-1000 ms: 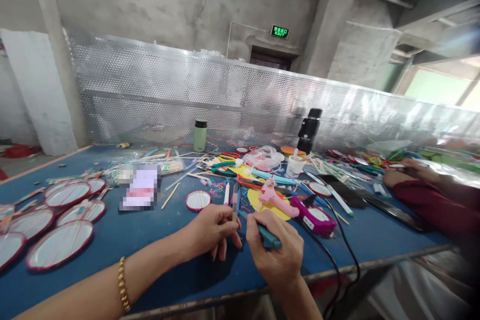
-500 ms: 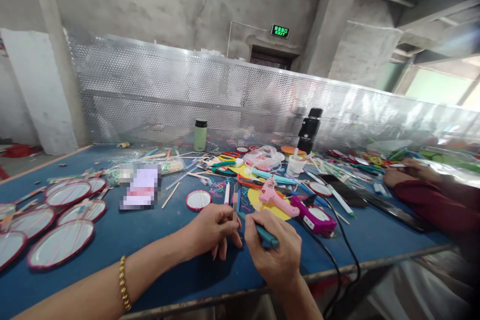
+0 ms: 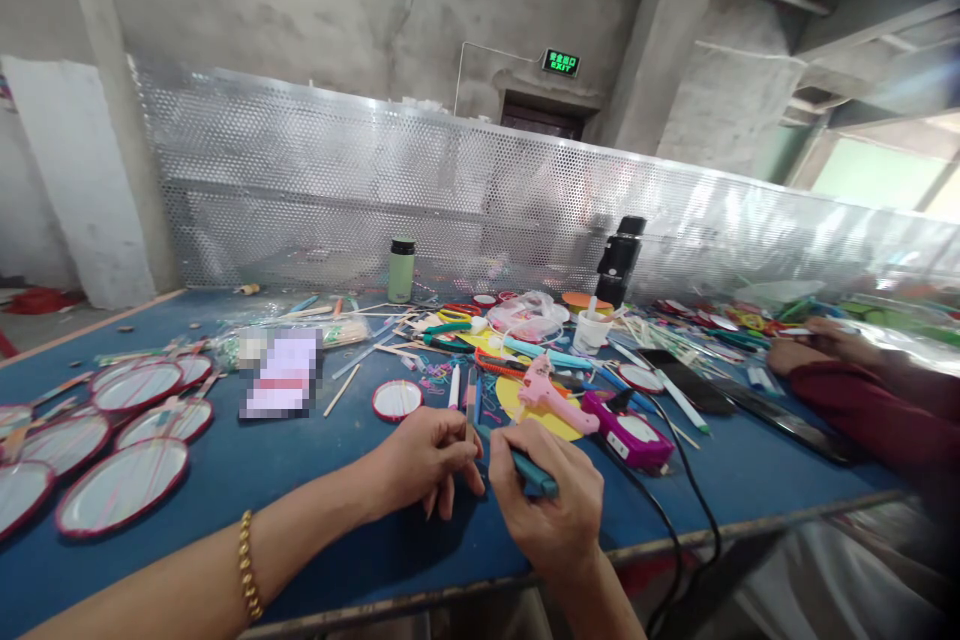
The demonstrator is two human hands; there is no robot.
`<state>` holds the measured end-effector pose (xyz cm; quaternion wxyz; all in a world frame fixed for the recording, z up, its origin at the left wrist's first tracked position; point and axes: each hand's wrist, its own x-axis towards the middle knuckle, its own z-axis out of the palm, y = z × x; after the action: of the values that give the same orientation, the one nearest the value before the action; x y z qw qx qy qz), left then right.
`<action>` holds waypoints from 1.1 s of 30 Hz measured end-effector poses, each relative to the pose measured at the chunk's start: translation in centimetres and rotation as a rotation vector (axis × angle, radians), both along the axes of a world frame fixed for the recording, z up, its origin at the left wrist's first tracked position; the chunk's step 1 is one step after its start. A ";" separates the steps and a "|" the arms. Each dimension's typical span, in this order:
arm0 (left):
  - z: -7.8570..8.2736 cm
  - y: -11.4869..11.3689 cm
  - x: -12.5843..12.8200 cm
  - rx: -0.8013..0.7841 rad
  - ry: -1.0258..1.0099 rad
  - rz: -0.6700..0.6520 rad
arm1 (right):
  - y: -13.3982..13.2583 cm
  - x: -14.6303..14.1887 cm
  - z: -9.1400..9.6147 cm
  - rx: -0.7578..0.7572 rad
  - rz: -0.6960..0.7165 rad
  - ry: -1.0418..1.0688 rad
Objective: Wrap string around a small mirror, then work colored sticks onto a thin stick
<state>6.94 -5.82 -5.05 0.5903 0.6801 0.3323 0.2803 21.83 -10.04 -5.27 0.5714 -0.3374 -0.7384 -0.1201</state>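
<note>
Near the table's front edge, my left hand (image 3: 439, 455) pinches a flat wooden stick (image 3: 471, 405) that stands upright and shows coloured bands. Close beside it, my right hand (image 3: 551, 495) grips a teal pen (image 3: 534, 473), its tip end pointing toward the stick. Whether the tip touches the stick, I cannot tell. Just beyond the hands lie a white pen (image 3: 454, 387) and a small round disc with a red rim (image 3: 397, 400). A pink glue gun (image 3: 551, 398) rests on a yellow disc, next to a purple box (image 3: 634, 435) with black cables.
Several red-rimmed round discs (image 3: 124, 488) overlap at the left. A phone (image 3: 281, 373), a green bottle (image 3: 401, 272), a black flask (image 3: 619, 262) and a white cup (image 3: 591, 331) stand or lie farther back among sticks and tools. At the right, a co-worker's sleeve (image 3: 862, 410) reaches over the table.
</note>
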 end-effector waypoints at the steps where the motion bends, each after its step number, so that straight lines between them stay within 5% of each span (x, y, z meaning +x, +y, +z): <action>1: 0.0 0.0 0.0 0.002 0.002 0.003 | 0.0 0.0 0.0 -0.005 0.005 -0.002; 33: -0.2 0.0 0.0 0.004 -0.013 -0.001 | -0.1 0.0 0.0 -0.015 0.005 -0.016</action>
<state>6.91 -5.82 -5.25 0.5913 0.6795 0.3276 0.2852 21.80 -10.10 -5.24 0.5633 -0.3387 -0.7447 -0.1159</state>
